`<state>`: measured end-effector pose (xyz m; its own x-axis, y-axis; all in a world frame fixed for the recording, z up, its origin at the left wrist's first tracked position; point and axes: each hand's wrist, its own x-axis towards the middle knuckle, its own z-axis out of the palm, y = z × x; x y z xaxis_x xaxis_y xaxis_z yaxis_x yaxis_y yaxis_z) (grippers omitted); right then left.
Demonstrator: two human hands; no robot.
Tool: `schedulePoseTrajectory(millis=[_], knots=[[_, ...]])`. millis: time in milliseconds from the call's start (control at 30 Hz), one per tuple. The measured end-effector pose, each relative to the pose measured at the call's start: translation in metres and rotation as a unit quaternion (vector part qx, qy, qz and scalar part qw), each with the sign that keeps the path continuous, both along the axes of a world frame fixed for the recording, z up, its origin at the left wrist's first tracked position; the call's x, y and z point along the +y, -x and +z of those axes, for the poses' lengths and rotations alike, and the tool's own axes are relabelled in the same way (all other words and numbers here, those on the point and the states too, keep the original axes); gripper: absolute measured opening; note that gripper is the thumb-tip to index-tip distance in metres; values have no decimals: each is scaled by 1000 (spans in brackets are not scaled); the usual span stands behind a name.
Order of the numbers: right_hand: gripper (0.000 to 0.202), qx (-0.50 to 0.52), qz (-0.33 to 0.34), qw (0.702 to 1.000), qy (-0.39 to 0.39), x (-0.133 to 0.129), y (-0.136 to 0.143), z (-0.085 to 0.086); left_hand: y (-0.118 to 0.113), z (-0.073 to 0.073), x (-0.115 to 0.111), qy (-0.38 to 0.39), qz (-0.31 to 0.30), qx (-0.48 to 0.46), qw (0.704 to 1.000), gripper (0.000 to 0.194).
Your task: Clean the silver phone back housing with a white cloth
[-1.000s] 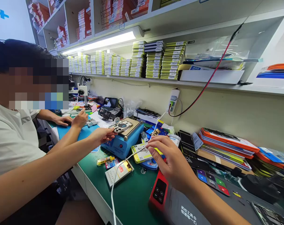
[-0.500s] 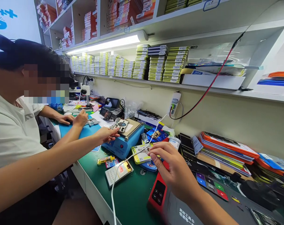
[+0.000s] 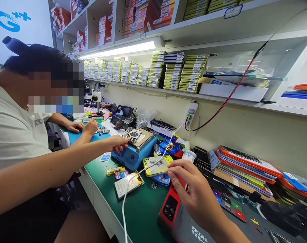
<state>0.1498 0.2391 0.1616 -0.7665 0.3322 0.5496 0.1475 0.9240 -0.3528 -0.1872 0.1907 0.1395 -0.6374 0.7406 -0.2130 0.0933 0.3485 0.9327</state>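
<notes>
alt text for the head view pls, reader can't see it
The left hand touches a phone back lying on a blue heating pad, while the right hand pinches a white cable over a green bench. A co-worker sits left.

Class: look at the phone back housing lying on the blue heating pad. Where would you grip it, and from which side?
Grip the phone back housing by its long edges, near the end that overhangs the blue heating pad, coming from the front-left where the left hand already touches it. It lies flat and thin, so only the edges give purchase, probably best where the end stands free.
</notes>
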Motion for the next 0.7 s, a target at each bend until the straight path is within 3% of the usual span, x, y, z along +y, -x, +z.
schedulePoseTrajectory(millis=[167,333,500,700], knots=[[17,-2,-6,1000,3,-3,-7,1,3,10,-12,38,-1,242,970,33],[16,6,-5,1000,6,-6,-8,-4,-4,22,-7,42,15,482,875,42],[15,0,-6,1000,3,-8,-13,-7,-16,15,4,89,-8,580,810,47],[15,7,-18,1000,7,-2,-23,-12,-18,12,8,131,-23,617,775,47]])
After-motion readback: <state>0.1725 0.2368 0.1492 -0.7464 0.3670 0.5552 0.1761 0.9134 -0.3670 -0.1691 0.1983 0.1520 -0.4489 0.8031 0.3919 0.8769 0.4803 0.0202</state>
